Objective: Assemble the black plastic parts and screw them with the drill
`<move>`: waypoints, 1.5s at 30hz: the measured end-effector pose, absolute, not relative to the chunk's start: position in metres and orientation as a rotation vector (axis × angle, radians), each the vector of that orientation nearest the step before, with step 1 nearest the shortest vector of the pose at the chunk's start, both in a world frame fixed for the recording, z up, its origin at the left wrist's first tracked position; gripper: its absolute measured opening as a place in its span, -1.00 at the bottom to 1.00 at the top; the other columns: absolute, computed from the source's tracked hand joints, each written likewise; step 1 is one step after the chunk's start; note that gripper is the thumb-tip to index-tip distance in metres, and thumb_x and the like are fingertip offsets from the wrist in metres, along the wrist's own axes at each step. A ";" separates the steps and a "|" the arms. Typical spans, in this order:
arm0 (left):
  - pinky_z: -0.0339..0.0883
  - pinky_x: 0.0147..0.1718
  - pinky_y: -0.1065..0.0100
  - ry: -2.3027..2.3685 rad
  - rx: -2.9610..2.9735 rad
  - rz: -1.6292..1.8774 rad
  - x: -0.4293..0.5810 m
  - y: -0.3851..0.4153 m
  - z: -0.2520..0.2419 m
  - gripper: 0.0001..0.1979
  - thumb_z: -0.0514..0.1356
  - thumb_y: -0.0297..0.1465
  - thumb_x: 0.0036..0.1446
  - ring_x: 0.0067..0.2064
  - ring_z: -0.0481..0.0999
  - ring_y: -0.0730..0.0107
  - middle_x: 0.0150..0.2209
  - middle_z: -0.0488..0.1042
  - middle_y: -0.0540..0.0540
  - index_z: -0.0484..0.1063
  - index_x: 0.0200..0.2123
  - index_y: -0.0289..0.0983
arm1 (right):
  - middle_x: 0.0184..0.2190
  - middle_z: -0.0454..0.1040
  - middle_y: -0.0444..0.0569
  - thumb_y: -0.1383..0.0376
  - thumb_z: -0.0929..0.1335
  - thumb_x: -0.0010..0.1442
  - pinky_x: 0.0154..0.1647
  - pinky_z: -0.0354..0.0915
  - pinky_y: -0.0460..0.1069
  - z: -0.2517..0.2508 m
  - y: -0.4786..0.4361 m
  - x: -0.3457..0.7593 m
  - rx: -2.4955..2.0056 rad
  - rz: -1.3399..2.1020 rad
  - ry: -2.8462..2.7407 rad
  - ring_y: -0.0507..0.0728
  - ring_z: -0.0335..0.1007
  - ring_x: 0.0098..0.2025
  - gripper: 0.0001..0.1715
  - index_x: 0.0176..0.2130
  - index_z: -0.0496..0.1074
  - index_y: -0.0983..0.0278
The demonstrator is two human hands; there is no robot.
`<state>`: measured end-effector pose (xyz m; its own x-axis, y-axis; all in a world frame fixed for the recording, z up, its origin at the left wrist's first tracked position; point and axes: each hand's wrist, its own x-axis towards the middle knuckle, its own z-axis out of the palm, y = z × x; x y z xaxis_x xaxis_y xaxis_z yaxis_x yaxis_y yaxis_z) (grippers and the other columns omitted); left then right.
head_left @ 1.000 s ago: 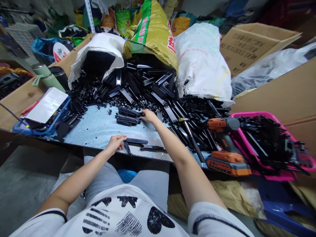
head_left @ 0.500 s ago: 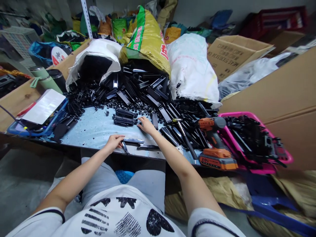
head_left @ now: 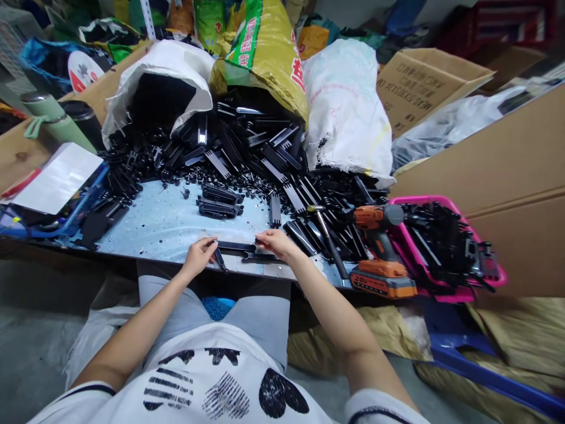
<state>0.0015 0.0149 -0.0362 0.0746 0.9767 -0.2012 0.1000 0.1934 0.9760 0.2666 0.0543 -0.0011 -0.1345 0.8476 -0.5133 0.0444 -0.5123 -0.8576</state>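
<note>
My left hand point(head_left: 200, 257) is closed on the left end of a long black strip point(head_left: 237, 246) at the table's front edge. A short black piece point(head_left: 219, 259) hangs down at an angle from that end, by my fingertips. My right hand point(head_left: 274, 241) pinches at the strip's right end. Just below, another black strip point(head_left: 260, 257) lies on the edge, partly behind my right hand. Behind my hands sits a small stack of black assembled parts point(head_left: 219, 201). A flat slotted black piece point(head_left: 275, 211) stands to their right.
Loose black parts spill from a white sack point(head_left: 176, 59) and a yellow sack point(head_left: 269, 53). To the right are a hammer point(head_left: 329, 244), an orange drill point(head_left: 382, 253) and a pink basket point(head_left: 498, 274). A blue tray point(head_left: 77, 224) sits at the left.
My right hand has moved from beside the stack of assembled parts down to the strip's right end. The strip in my left hand now shows a darker side. The camera view has shifted.
</note>
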 end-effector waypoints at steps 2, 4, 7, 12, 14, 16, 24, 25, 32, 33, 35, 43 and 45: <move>0.37 -0.60 0.44 1.302 1.173 0.954 0.001 0.015 -0.036 -0.50 0.22 -0.17 0.05 -0.64 0.42 0.47 -0.60 0.44 0.00 0.43 -0.03 -0.40 | -0.61 0.40 -0.13 0.14 0.57 -0.25 -0.50 0.36 -0.17 0.002 0.044 0.266 -1.561 1.780 -0.874 -0.04 0.38 -0.54 -0.56 -0.59 0.34 0.34; 0.37 -0.59 0.44 1.303 1.181 0.941 0.001 0.015 -0.037 -0.51 0.22 -0.17 0.06 -0.62 0.43 0.47 -0.60 0.44 0.00 0.43 -0.03 -0.39 | -0.62 0.41 -0.13 0.16 0.57 -0.24 -0.53 0.35 -0.18 0.005 0.041 0.265 -1.597 1.750 -0.838 -0.06 0.37 -0.58 -0.57 -0.60 0.34 0.34; 0.38 -0.57 0.44 1.305 1.190 0.932 0.002 0.014 -0.035 -0.51 0.20 -0.18 0.07 -0.60 0.44 0.46 -0.58 0.44 -0.01 0.42 -0.01 -0.39 | -0.65 0.40 -0.12 0.13 0.57 -0.25 -0.56 0.34 -0.16 0.008 0.044 0.266 -1.627 1.621 -0.929 -0.06 0.32 -0.62 -0.54 -0.62 0.31 0.33; 0.38 -0.56 0.44 1.329 1.186 0.939 0.003 0.013 -0.031 -0.52 0.20 -0.20 0.07 -0.59 0.43 0.47 -0.56 0.45 -0.01 0.42 -0.02 -0.40 | -0.59 0.41 -0.09 -0.03 0.46 -0.09 -0.44 0.35 -0.05 0.013 0.026 0.260 -1.628 1.223 -1.334 0.02 0.34 -0.54 -0.54 -0.54 0.33 0.28; 0.38 -0.55 0.44 1.342 1.184 0.934 0.003 0.013 -0.030 -0.53 0.20 -0.21 0.07 -0.59 0.43 0.47 -0.57 0.44 -0.01 0.42 -0.02 -0.39 | -0.50 0.43 -0.06 -0.03 0.38 0.06 -0.36 0.34 -0.02 0.013 0.008 0.256 -1.591 0.871 -1.576 0.06 0.36 -0.46 -0.61 -0.45 0.37 0.24; 0.38 -0.55 0.44 1.353 1.186 0.921 0.003 0.013 -0.030 -0.53 0.20 -0.21 0.07 -0.59 0.44 0.46 -0.57 0.44 -0.01 0.42 -0.02 -0.38 | -0.44 0.43 -0.03 0.00 0.31 0.16 -0.30 0.32 -0.01 0.010 -0.008 0.254 -1.532 0.657 -1.766 0.08 0.36 -0.40 -0.67 -0.39 0.38 0.21; 0.35 -0.58 0.46 1.367 1.198 0.935 0.005 0.014 -0.029 -0.54 0.20 -0.20 0.08 -0.62 0.41 0.48 -0.61 0.42 0.02 0.43 -0.03 -0.40 | -0.22 0.42 0.06 0.26 0.22 0.26 -0.12 0.28 -0.02 -0.007 0.086 0.257 -1.666 0.376 -1.910 0.11 0.35 -0.20 -0.80 -0.20 0.35 0.31; 0.35 -0.58 0.46 1.364 1.203 0.939 0.006 0.014 -0.028 -0.54 0.20 -0.20 0.08 -0.63 0.41 0.49 -0.62 0.41 0.02 0.43 -0.04 -0.40 | -0.17 0.41 0.09 0.29 0.21 0.26 -0.09 0.26 0.00 -0.007 0.108 0.253 -1.720 0.329 -1.950 0.13 0.33 -0.16 -0.79 -0.16 0.34 0.32; 0.36 -0.58 0.45 1.332 1.223 0.952 0.006 0.012 -0.029 -0.53 0.18 -0.18 0.08 -0.59 0.41 0.48 -0.57 0.41 0.01 0.41 -0.03 -0.40 | -0.09 0.34 0.23 0.44 0.14 0.24 -0.10 0.25 0.07 0.001 0.186 0.226 -2.026 0.188 -2.111 0.24 0.26 -0.05 -0.68 -0.07 0.34 0.37; 0.36 -0.58 0.45 1.329 1.223 0.949 0.005 0.012 -0.030 -0.53 0.17 -0.18 0.08 -0.59 0.41 0.48 -0.56 0.42 0.00 0.41 -0.03 -0.39 | -0.09 0.34 0.23 0.44 0.15 0.23 -0.11 0.25 0.07 0.002 0.184 0.227 -2.021 0.188 -2.113 0.24 0.28 -0.07 -0.68 -0.08 0.35 0.38; 0.36 -0.58 0.45 1.327 1.221 0.947 0.005 0.012 -0.030 -0.54 0.18 -0.18 0.08 -0.58 0.42 0.49 -0.52 0.43 -0.01 0.42 -0.04 -0.38 | -0.07 0.32 0.21 0.42 0.17 0.23 -0.11 0.26 0.05 0.006 0.170 0.234 -1.962 0.194 -2.104 0.20 0.32 -0.13 -0.68 -0.07 0.37 0.37; 0.33 -0.58 0.46 1.374 1.193 0.941 0.005 0.013 -0.030 -0.55 0.21 -0.19 0.06 -0.59 0.42 0.49 -0.51 0.45 -0.04 0.46 -0.05 -0.35 | -0.40 0.46 -0.07 0.12 0.32 0.18 -0.28 0.27 -0.06 0.031 0.049 0.260 -1.520 0.639 -2.013 0.06 0.37 -0.37 -0.75 -0.28 0.42 0.25; 0.34 -0.59 0.45 1.376 1.204 0.941 0.005 0.013 -0.031 -0.55 0.20 -0.19 0.06 -0.59 0.42 0.48 -0.50 0.46 -0.04 0.45 -0.05 -0.35 | -0.44 0.46 -0.08 0.12 0.32 0.17 -0.31 0.27 -0.07 0.031 0.031 0.260 -1.513 0.682 -1.995 0.05 0.37 -0.40 -0.76 -0.35 0.42 0.24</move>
